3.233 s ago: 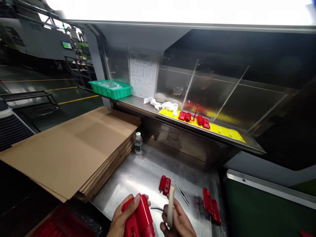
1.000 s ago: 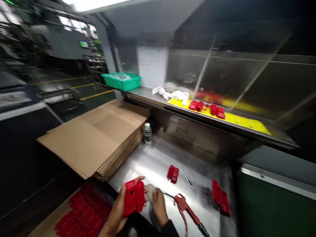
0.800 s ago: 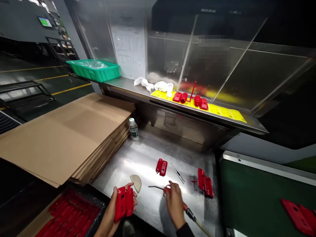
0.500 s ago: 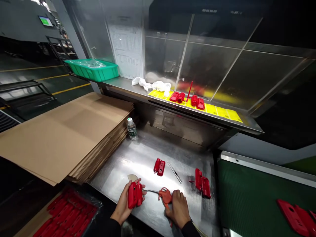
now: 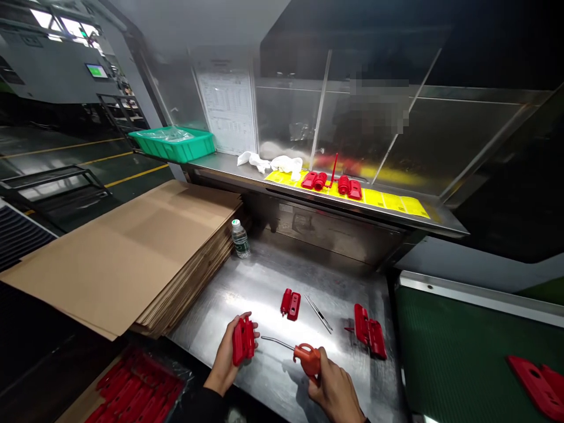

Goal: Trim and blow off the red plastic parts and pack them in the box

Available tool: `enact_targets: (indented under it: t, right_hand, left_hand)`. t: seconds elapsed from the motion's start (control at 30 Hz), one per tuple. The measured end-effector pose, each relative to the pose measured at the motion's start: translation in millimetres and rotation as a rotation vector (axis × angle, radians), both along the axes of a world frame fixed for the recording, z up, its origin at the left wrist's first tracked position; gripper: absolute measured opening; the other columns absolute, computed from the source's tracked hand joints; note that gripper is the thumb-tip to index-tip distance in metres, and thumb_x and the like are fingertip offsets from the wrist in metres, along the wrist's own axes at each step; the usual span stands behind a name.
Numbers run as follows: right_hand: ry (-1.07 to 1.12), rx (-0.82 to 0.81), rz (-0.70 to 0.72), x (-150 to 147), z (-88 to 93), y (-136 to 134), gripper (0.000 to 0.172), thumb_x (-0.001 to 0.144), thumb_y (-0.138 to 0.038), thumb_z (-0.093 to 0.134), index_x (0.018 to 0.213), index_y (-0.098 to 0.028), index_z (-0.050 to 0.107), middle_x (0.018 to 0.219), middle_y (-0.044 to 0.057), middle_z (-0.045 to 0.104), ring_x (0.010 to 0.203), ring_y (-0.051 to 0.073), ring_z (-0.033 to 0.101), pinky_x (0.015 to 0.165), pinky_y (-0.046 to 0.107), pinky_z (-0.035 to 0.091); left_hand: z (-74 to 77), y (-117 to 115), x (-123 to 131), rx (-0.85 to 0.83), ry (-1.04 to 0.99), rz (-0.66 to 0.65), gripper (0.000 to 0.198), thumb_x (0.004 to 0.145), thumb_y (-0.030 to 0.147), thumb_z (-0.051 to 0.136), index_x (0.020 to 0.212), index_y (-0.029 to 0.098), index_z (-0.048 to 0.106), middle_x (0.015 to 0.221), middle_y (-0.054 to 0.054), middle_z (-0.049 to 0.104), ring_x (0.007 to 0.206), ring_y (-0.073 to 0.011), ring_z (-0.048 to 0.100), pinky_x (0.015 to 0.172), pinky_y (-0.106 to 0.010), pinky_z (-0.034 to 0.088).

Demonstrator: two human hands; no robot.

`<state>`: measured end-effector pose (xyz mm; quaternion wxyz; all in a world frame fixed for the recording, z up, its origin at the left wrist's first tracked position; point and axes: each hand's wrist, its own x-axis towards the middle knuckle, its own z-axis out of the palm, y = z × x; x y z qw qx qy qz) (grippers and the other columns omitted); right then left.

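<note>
Since the earlier frame, the right hand (image 5: 335, 392) has carried the air blow gun (image 5: 307, 359) further to the right and nearer the person's body. Now this right grip is closed around the red body of the gun, and the thin metal nozzle (image 5: 277, 341) points left toward the other hand. The left hand (image 5: 225, 354) is pressed together around a red moulded part (image 5: 244, 341), which stands almost upright in the palm, with the fingers curling up its side. The part is held above the stainless steel worktop (image 5: 264, 288), just beside the nozzle tip but not touching it.

Ahead of the right grip, a pair of tweezers (image 5: 318, 313) lies on the worktop, next to another red moulded part (image 5: 289, 304). To the right of the right grip lies a larger red part (image 5: 370, 324). Left of the left grip, a stack of flat cardboard sheets (image 5: 118, 258) sits at the worktop edge, and a water bottle (image 5: 240, 239) stands at its far corner. Below the left grip, many red parts lie in a plastic bag (image 5: 132, 390). Far ahead, above both grips, a shelf (image 5: 220, 167) carries a yellow sheet (image 5: 396, 204), more red parts (image 5: 330, 183), a white cloth (image 5: 268, 163) and a green tray (image 5: 171, 144).
</note>
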<state>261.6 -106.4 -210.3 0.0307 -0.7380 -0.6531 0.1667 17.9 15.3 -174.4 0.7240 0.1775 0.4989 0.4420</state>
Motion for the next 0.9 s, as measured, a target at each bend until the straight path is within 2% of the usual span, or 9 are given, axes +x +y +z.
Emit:
enact_targets:
  t: [0.13,0.23,0.3,0.4,0.47,0.6,0.7,0.83,0.9]
  right_hand:
    - [-0.011,0.030,0.003,-2,-0.7,2,0.058,0.077,-0.018,0.055,0.134,-0.012,0.043,0.092,0.005,0.076,0.081,0.029,0.073,0.066,0.032,0.053]
    - [-0.030,0.059,-0.029,1,-3.8,3,0.058,0.080,-0.019,0.054,0.136,-0.008,0.042,0.093,0.008,0.076,0.080,0.029,0.073,0.066,0.033,0.054]
    - [-0.037,0.073,-0.027,2,-7.3,1,0.061,0.078,-0.020,0.056,0.136,-0.008,0.042,0.094,0.009,0.076,0.081,0.031,0.073,0.066,0.035,0.055]
    - [-0.034,0.096,0.005,1,-12.1,-1,0.063,0.074,-0.020,0.058,0.135,-0.009,0.045,0.092,0.007,0.076,0.079,0.031,0.073,0.066,0.036,0.056]
    - [-0.043,0.129,0.014,-3,-13.7,0,0.064,0.073,-0.019,0.057,0.135,-0.010,0.046,0.091,0.007,0.076,0.077,0.031,0.073,0.065,0.036,0.055]
    - [-0.061,0.176,-0.014,-6,-12.8,6,0.062,0.071,-0.017,0.057,0.133,-0.014,0.049,0.091,0.007,0.076,0.076,0.029,0.073,0.063,0.033,0.053]
    - [-0.050,0.207,-0.027,-2,-12.1,10,0.061,0.072,-0.019,0.056,0.133,-0.019,0.048,0.092,0.006,0.077,0.076,0.027,0.073,0.062,0.029,0.050]
    - [-0.034,0.222,-0.047,4,-14.0,14,0.059,0.076,-0.020,0.054,0.134,-0.017,0.046,0.090,0.006,0.076,0.075,0.026,0.072,0.062,0.029,0.050]
    - [-0.028,0.210,-0.050,6,-16.7,13,0.059,0.075,-0.020,0.054,0.134,-0.014,0.046,0.088,0.007,0.076,0.074,0.027,0.072,0.061,0.030,0.051]
  left_hand:
    - [-0.8,3,0,0.048,0.055,-0.063,0.040,0.076,0.039,0.075,0.109,0.017,0.069,0.075,-0.003,0.068,0.060,-0.0164,0.064,0.051,-0.024,0.047]
    - [8.6,2,-1,0.082,0.054,-0.113,0.040,0.072,0.034,0.080,0.105,0.014,0.072,0.074,-0.004,0.068,0.056,-0.0151,0.061,0.048,-0.024,0.044]
    - [16.7,4,-3,0.101,0.016,-0.106,0.044,0.078,0.044,0.075,0.111,0.016,0.069,0.084,-0.008,0.070,0.064,-0.0182,0.065,0.054,-0.027,0.049]
    - [22.0,11,-5,0.095,-0.058,-0.032,0.050,0.087,0.058,0.059,0.123,0.024,0.060,0.101,-0.009,0.070,0.091,-0.0252,0.070,0.075,-0.038,0.057]
    - [19.0,17,-3,0.073,-0.063,0.045,0.051,0.088,0.062,0.055,0.125,0.028,0.054,0.098,-0.006,0.067,0.095,-0.0257,0.069,0.081,-0.041,0.056]
    - [11.1,27,1,0.096,0.027,0.144,0.041,0.084,0.050,0.068,0.120,0.033,0.057,0.091,0.002,0.062,0.080,-0.0155,0.067,0.075,-0.027,0.054]
    - [14.6,27,-1,0.128,0.040,0.062,0.029,0.080,0.034,0.075,0.108,0.027,0.068,0.086,0.001,0.062,0.071,-0.0115,0.065,0.067,-0.019,0.052]
    - [26.7,23,-6,0.073,-0.048,-0.088,0.036,0.082,0.041,0.071,0.109,0.018,0.069,0.074,-0.004,0.065,0.050,-0.0179,0.063,0.044,-0.027,0.049]
    - [30.4,24,-7,0.039,-0.125,-0.064,0.044,0.085,0.047,0.067,0.116,0.016,0.065,0.084,-0.010,0.070,0.061,-0.0252,0.070,0.051,-0.035,0.056]
